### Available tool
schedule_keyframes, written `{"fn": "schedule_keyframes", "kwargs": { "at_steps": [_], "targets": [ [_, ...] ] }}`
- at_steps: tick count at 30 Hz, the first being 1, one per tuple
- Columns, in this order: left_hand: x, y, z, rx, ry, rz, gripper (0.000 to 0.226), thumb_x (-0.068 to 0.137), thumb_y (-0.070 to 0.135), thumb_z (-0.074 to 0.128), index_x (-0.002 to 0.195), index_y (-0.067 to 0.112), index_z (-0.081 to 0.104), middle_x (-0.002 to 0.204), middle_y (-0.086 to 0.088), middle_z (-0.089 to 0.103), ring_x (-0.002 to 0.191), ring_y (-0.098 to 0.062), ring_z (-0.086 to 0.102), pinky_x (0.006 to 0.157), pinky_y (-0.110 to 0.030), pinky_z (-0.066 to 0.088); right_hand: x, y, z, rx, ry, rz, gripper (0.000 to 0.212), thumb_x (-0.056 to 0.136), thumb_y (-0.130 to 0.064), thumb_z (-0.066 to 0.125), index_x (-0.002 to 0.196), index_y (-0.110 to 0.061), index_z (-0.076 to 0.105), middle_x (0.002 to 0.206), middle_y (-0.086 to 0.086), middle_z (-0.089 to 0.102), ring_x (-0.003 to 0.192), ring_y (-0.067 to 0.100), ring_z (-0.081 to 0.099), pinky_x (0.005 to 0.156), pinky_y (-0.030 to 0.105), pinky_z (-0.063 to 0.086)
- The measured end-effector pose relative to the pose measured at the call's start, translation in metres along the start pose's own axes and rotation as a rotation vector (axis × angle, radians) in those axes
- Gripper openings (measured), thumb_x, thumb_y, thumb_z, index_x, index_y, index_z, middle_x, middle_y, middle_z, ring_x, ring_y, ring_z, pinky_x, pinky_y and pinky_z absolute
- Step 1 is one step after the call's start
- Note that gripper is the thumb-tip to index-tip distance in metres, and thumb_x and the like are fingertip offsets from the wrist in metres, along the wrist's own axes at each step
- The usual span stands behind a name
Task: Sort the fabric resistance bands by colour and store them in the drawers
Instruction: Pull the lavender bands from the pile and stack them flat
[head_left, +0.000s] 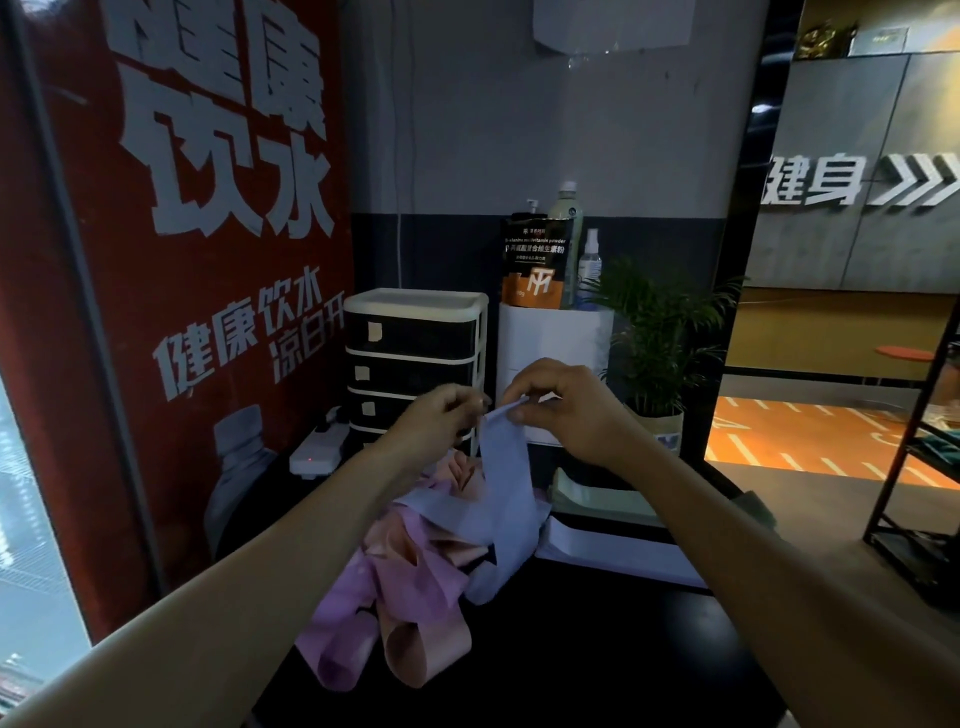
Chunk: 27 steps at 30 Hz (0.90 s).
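A pale blue fabric band (506, 483) hangs lifted above a heap of pink and lilac bands (410, 587) on the dark counter. My left hand (441, 415) pinches the blue band's top edge from the left. My right hand (561, 410) pinches the same edge from the right. Behind the hands stands a small drawer unit (415, 338) with a white frame and several dark drawers, all closed, each with a small label.
A white power strip (317, 452) lies left of the drawers. A white box (556, 343) carries a supplement bag and bottles. A potted plant (660, 353) stands to the right. Papers (613, 545) lie beside the band heap. A black shelf rack (919, 467) is at far right.
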<state>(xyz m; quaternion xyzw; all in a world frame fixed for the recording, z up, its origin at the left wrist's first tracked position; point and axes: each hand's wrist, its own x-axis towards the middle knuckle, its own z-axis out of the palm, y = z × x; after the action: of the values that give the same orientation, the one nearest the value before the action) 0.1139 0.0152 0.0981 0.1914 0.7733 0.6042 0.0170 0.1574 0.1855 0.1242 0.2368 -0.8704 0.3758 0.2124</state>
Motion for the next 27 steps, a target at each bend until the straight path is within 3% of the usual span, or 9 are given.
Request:
{"fn": "schedule_keyframes", "kwargs": {
  "at_steps": [3,5,8,11,13,16,20,24,27],
  "targets": [
    [0.001,0.000,0.014,-0.119,-0.179,-0.009,0.022,0.098,0.017,0.043,0.101,0.022,0.064,0.108,-0.002,0.066,0.110,-0.020,0.057,0.101,-0.036,0.039,-0.002,0.000,-0.007,0.118,0.010,0.014,0.027,0.081,0.009,0.062,0.081,-0.018,0.066,0.092,0.000,0.061,0.084,0.004,0.058,0.081,0.013,0.048],
    [0.002,0.001,0.024,-0.229,-0.226,-0.003,0.023,0.098,0.020,0.043,0.095,0.016,0.065,0.090,0.000,0.068,0.093,-0.015,0.062,0.089,-0.028,0.045,-0.008,0.002,-0.013,0.126,0.025,0.037,0.030,0.081,0.013,0.059,0.082,-0.016,0.065,0.091,-0.002,0.062,0.081,0.000,0.059,0.080,0.012,0.048],
    [0.005,0.005,0.038,-0.221,-0.210,0.052,0.025,0.098,0.020,0.043,0.079,0.013,0.058,0.066,0.000,0.056,0.060,-0.008,0.049,0.063,-0.022,0.040,-0.016,0.011,-0.023,0.236,0.107,0.173,0.024,0.087,0.012,0.051,0.097,-0.005,0.065,0.086,-0.004,0.062,0.074,-0.001,0.059,0.065,0.008,0.046],
    [0.009,0.007,0.052,-0.089,-0.179,0.141,0.027,0.098,0.018,0.045,0.072,0.015,0.053,0.056,0.008,0.046,0.047,0.001,0.039,0.050,-0.016,0.033,-0.024,0.020,-0.027,0.511,0.160,0.466,0.015,0.094,-0.008,0.050,0.102,-0.002,0.062,0.088,0.007,0.062,0.079,0.015,0.059,0.069,0.021,0.052],
    [0.013,0.008,0.062,-0.021,-0.164,0.189,0.026,0.098,0.017,0.044,0.073,0.015,0.051,0.055,0.009,0.045,0.044,0.004,0.038,0.047,-0.013,0.033,-0.029,0.026,-0.027,0.477,0.139,0.556,0.018,0.093,-0.018,0.055,0.089,-0.003,0.061,0.083,0.009,0.058,0.079,0.017,0.057,0.074,0.031,0.054],
    [0.019,0.004,0.074,0.051,-0.205,0.215,0.023,0.097,0.021,0.049,0.076,0.013,0.051,0.061,-0.001,0.042,0.051,-0.005,0.038,0.051,-0.020,0.033,-0.034,0.038,-0.029,0.398,0.227,0.535,0.014,0.088,-0.007,0.062,0.074,-0.004,0.060,0.081,0.012,0.058,0.081,0.022,0.057,0.080,0.043,0.054],
    [0.024,-0.013,0.083,0.171,-0.387,0.106,0.041,0.083,0.034,0.069,0.089,-0.002,0.052,0.075,-0.013,0.046,0.066,-0.017,0.044,0.062,-0.029,0.035,-0.046,0.064,-0.043,0.257,0.381,0.564,0.010,0.088,-0.004,0.060,0.085,0.004,0.064,0.085,0.020,0.062,0.079,0.027,0.057,0.080,0.054,0.052],
    [0.027,-0.034,0.088,0.426,-0.469,0.075,0.021,0.083,0.022,0.070,0.079,0.009,0.054,0.070,0.000,0.045,0.062,-0.011,0.038,0.054,-0.013,0.031,-0.071,0.107,-0.062,0.164,0.511,0.688,0.009,0.089,-0.008,0.060,0.090,-0.003,0.067,0.085,0.017,0.063,0.081,0.031,0.059,0.082,0.053,0.054],
    [0.031,-0.046,0.086,0.626,-0.477,0.075,0.021,0.083,0.023,0.069,0.073,0.016,0.053,0.068,0.005,0.045,0.061,-0.006,0.039,0.050,-0.010,0.032,-0.096,0.143,-0.073,0.058,0.567,0.767,0.011,0.089,-0.012,0.059,0.079,-0.010,0.064,0.079,0.015,0.061,0.080,0.034,0.059,0.078,0.048,0.052]
  ]
}}
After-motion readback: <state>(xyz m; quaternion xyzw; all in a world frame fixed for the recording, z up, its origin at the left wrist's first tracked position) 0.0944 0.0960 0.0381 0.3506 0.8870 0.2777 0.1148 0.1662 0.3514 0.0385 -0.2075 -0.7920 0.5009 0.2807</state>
